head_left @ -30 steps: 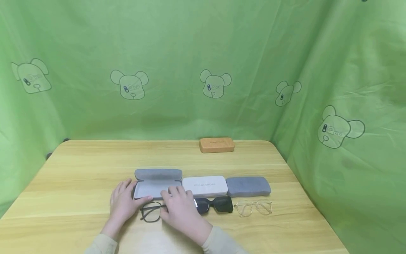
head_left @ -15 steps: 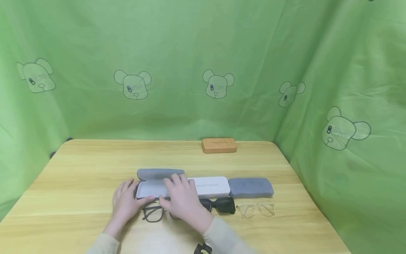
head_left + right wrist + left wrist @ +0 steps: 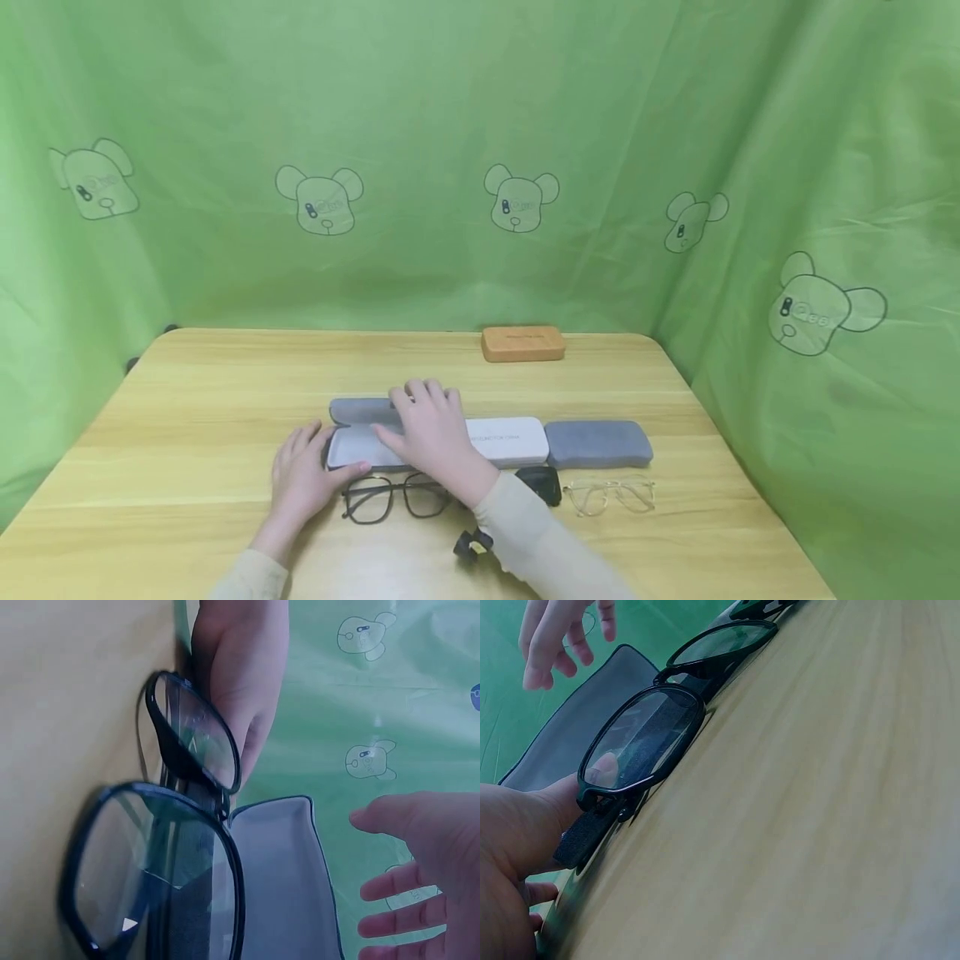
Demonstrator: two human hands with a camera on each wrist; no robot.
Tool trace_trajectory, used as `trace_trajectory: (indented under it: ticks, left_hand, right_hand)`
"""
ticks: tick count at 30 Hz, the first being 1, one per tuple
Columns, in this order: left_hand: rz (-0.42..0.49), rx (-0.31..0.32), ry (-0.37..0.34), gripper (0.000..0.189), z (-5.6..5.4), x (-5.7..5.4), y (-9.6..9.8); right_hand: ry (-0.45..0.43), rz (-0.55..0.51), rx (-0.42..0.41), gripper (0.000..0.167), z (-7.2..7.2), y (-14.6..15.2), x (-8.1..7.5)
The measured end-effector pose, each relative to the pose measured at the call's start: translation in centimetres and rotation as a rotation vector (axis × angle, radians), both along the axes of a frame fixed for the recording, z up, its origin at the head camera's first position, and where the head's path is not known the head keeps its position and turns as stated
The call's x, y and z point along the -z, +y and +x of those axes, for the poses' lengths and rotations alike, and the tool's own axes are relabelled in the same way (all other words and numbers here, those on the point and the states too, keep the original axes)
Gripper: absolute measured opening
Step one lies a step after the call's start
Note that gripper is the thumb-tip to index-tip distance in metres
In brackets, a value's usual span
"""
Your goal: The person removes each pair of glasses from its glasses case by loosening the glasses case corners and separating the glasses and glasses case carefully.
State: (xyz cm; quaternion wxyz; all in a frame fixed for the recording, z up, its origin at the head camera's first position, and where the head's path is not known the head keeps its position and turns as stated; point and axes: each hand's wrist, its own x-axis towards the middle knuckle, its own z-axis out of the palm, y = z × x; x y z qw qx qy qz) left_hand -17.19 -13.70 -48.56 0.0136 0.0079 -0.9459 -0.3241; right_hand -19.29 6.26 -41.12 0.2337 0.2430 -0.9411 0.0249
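Observation:
A grey glasses case (image 3: 360,447) lies with its lid raised at the back and its pale inside showing. My left hand (image 3: 302,473) holds the case's left end, thumb along the front edge and fingers round the side. Above the lid's right part is my right hand (image 3: 435,429), fingers spread and loosely bent; in the right wrist view nothing is between them. Black-framed glasses (image 3: 664,684) lie right in front of the case, lenses up, partly covered by the right forearm in the head view.
To the right stand a closed white case (image 3: 510,442) and a closed blue-grey case (image 3: 598,443). Black sunglasses (image 3: 545,486), half hidden by the right sleeve, and thin gold-framed glasses (image 3: 611,486) lie before them. An orange-brown case (image 3: 522,343) sits at the table's back edge.
My right hand has left the black-framed glasses and moved back over the open case to its lid. The left hand has stayed on the case's left end.

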Motion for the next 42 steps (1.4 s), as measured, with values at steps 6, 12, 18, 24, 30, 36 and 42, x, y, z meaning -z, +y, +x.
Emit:
trace_trajectory:
  ticks: [6, 12, 18, 24, 30, 36, 42]
  left_hand:
    - [0.003, 0.001, 0.001, 0.093, 0.0, -0.1, 0.1]
    - [0.006, -0.001, -0.003, 0.093, 0.1, -0.2, 0.0]
    - [0.007, -0.002, -0.008, 0.093, 0.1, -0.2, 0.0]
    - [0.006, 0.001, -0.009, 0.094, 0.0, -0.1, 0.0]
    - [0.002, 0.009, -0.004, 0.095, 0.0, -0.2, -0.1]
    - [0.001, 0.039, 0.011, 0.095, 0.1, -0.3, -0.3]
    - [-0.001, 0.049, 0.018, 0.094, 0.1, -0.2, -0.8]
  right_hand:
    - [-0.055, 0.013, 0.032, 0.051, -1.5, -0.6, -0.1]
    - [-0.155, 0.016, 0.081, 0.059, -3.3, -0.9, -0.2]
    - [-0.229, 0.014, 0.117, 0.064, -4.7, -1.0, 0.0]
    - [-0.261, 0.036, 0.135, 0.068, -5.4, -1.0, 0.5]
    - [-0.352, 0.017, 0.113, 0.071, -5.5, -0.9, 1.1]
    - [-0.436, -0.008, 0.091, 0.068, -5.3, -0.8, 1.4]
    - [-0.480, 0.000, 0.069, 0.068, -5.0, -0.8, 1.6]
